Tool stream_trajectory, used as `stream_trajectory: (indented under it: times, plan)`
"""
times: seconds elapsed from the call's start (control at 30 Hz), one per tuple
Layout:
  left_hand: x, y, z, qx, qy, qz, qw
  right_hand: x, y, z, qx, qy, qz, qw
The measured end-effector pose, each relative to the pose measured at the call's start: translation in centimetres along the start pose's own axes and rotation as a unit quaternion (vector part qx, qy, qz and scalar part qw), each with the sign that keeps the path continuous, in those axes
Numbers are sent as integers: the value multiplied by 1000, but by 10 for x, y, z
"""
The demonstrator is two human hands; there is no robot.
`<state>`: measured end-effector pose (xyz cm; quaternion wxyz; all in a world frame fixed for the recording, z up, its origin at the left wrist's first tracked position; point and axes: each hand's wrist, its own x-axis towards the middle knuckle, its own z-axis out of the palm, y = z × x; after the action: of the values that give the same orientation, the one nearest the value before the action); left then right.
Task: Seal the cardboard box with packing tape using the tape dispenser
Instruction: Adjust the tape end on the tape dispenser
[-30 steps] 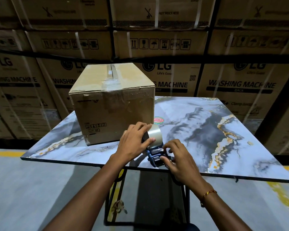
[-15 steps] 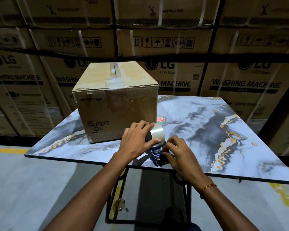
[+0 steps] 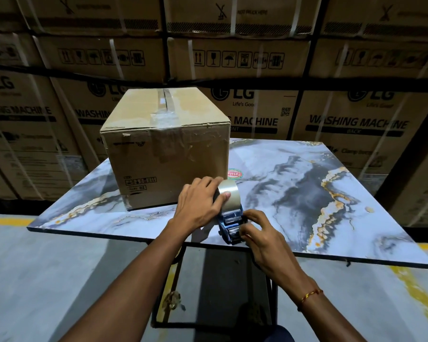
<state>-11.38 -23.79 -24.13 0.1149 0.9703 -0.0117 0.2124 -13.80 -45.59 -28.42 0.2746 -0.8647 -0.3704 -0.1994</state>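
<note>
A closed cardboard box (image 3: 168, 154) stands on the left half of the marble-patterned table (image 3: 306, 193), with clear tape over the near part of its top seam and down its front face. Just in front of the box's right corner a blue tape dispenser (image 3: 230, 222) with a roll of tape (image 3: 229, 191) rests on the table. My left hand (image 3: 198, 203) is wrapped over the roll, thumb on its outer face. My right hand (image 3: 259, 235) pinches the dispenser's blue front end with its fingertips.
Stacked washing-machine cartons (image 3: 356, 119) form a wall right behind the table. A small red and green sticker (image 3: 234, 174) lies on the table beside the box. The table's near edge (image 3: 134, 236) overhangs a dark metal frame; grey floor with yellow lines lies below.
Both hands stay on the dispenser in much the same place. My right hand's fingers have shifted slightly along the blue front end. The box has not moved.
</note>
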Motion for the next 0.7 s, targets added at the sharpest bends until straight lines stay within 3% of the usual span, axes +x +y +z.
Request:
stream_trajectory:
  times: [0.2, 0.47, 0.7]
  plan:
    - [9, -1, 0, -31, -23, -30, 999, -13, -5, 0, 25, 22, 10, 999]
    - [22, 3, 0, -93, -100, -109, 985, -16, -2, -8, 24, -10, 10, 1000]
    - [25, -2, -3, -130, -145, -129, 972, -16, -2, -11, 27, -38, 3, 999]
